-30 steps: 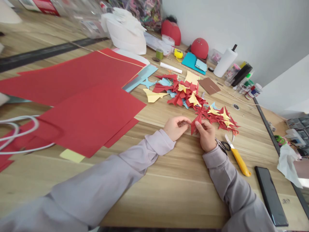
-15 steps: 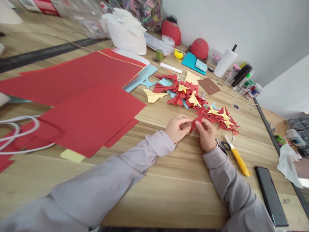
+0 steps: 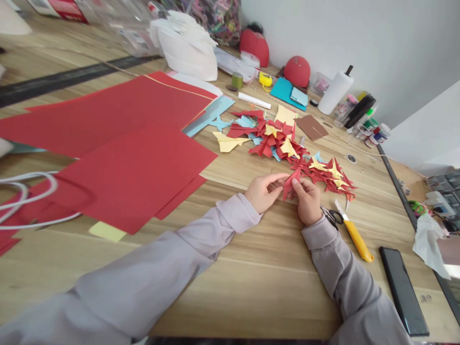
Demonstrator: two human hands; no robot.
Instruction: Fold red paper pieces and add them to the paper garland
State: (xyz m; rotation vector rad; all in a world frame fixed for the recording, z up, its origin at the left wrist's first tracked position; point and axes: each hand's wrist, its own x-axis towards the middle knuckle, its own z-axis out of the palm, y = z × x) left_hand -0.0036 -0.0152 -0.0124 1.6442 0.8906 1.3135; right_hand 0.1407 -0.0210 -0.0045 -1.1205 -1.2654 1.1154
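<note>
- R grip point(image 3: 308, 197): thumb pinned firmly on folded red paper point(image 3: 290, 186), over bench point(image 3: 273, 282), just nr side of paper-plane pile point(image 3: 268, 146)!
- L grip point(image 3: 263, 192): narrow, tips at paper's edge; can't tell if pinching.

So the right hand point(image 3: 308, 200) is pinching a little folded red paper piece point(image 3: 289, 186) between thumb and fingers, and the left hand's point(image 3: 264, 192) fingertips are right at its left edge, can't tell if they're gripping too. Just past them there's a messy pile of folded paper point(image 3: 264, 146), mostly red, some yellow and light blue. Big red sheets point(image 3: 143, 177) cover the desk's point(image 3: 258, 282) left side. Scissors point(image 3: 331, 215) and a yellow cutter point(image 3: 357, 241) sit by the right sleeve point(image 3: 318, 235), then a black phone point(image 3: 404, 292).
</note>
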